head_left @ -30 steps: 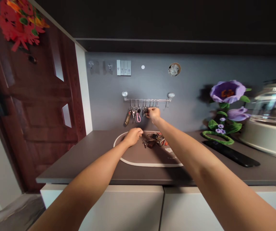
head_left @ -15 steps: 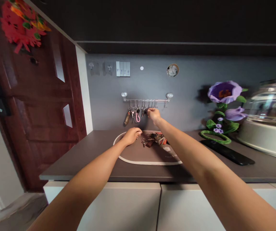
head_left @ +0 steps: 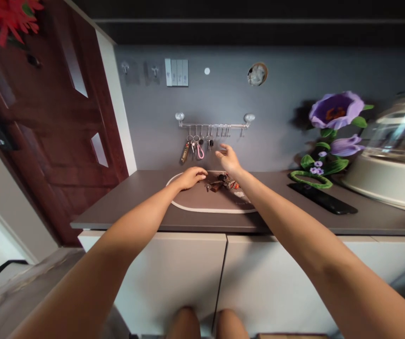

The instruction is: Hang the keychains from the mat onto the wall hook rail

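A clear hook rail (head_left: 234, 125) is fixed to the grey wall. On its left hooks hang several key sets, among them a brown fob (head_left: 185, 151), a pink loop (head_left: 200, 150) and a small bunch of dark keys (head_left: 210, 143). Just below and right of that bunch, my right hand (head_left: 228, 159) is open in the air, fingers apart and holding nothing. My left hand (head_left: 192, 177) is low over the left part of the brown mat (head_left: 202, 203), open, with loosely stretched fingers. Right of it lies a pile of keys (head_left: 220, 182), partly hidden by my right wrist.
On the counter's right stand a purple knitted flower (head_left: 337, 110) and a white appliance with a clear dome (head_left: 389, 176). A black flat object (head_left: 324, 198) lies before them. A dark red door (head_left: 57, 141) is at left, and a dark shelf (head_left: 259, 33) overhangs the counter.
My right hand has let go of the dark keys at the rail and drawn back, its fingers opening. My left hand stays near the mat. The view has tilted downward.
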